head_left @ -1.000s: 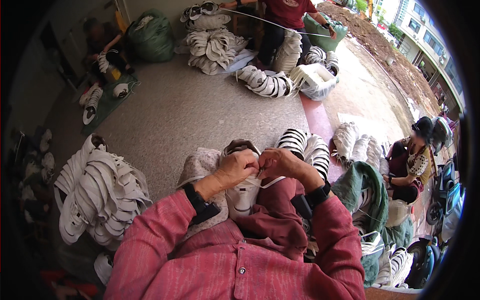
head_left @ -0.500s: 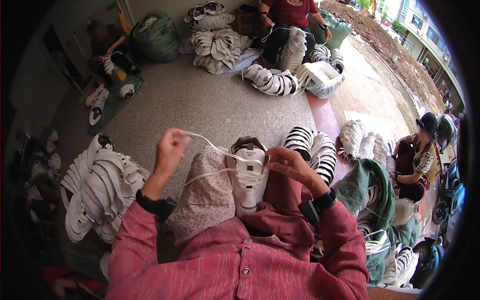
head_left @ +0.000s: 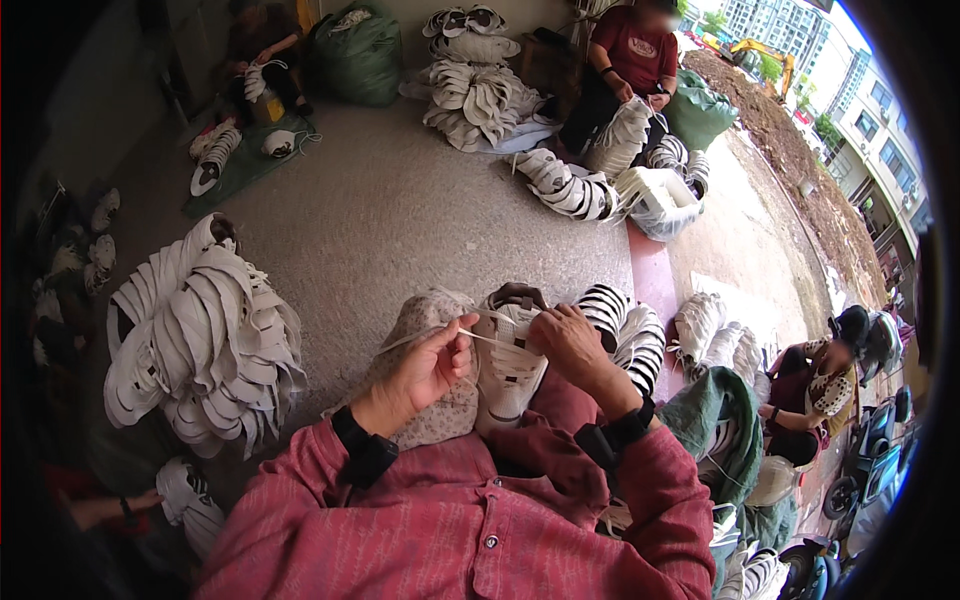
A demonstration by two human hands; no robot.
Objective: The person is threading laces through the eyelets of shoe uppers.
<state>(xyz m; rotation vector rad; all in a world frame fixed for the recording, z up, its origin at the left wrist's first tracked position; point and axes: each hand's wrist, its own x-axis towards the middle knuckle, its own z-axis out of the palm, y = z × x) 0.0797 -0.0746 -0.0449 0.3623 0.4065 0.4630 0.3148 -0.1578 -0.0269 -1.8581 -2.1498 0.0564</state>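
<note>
A white shoe upper [head_left: 507, 385] with a brown collar lies lengthwise on my lap, its collar end pointing away from me. White lace runs in several rows across its front. My left hand [head_left: 428, 372], just left of the upper, pinches the white shoelace [head_left: 478, 334] between thumb and forefinger. Over the upper's right edge is my right hand [head_left: 572, 340], its fingers bent down and pressed together at the eyelets. What its fingertips grip is hidden. A patterned cloth [head_left: 425, 405] covers my left knee beside the upper.
Stacked white uppers [head_left: 205, 345] stand at my left. Striped uppers [head_left: 640, 345] and a green sack [head_left: 715, 425] lie to my right. Across the floor, a person [head_left: 630, 70] laces near a white bin [head_left: 660, 200]. Other people sit at far left and right.
My left hand has come down and right, from out at the left to beside the upper, shortening the stretch of lace. My right hand has moved slightly right and turned palm down. The view has shifted.
</note>
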